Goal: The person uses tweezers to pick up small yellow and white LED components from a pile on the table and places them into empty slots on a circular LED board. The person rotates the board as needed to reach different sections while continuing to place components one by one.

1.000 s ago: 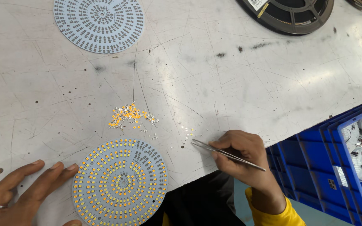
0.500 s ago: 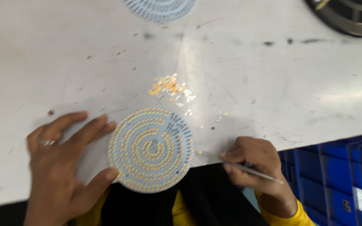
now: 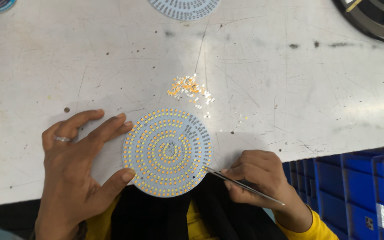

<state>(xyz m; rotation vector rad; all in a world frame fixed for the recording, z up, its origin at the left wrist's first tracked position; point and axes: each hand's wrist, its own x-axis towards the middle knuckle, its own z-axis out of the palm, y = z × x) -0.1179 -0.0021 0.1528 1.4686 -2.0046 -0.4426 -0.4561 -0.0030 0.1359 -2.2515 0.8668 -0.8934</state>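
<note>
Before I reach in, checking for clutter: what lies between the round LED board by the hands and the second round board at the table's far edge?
In the head view, a small heap of loose chips; otherwise bare scratched tabletop.

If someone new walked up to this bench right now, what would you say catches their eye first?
Probably the round LED board, ringed with yellow chips, at the near edge of the scratched white table. The left hand steadies its rim while the right hand holds thin tweezers with the tip at the board's edge. Just beyond lies a small heap of loose chips.
</note>
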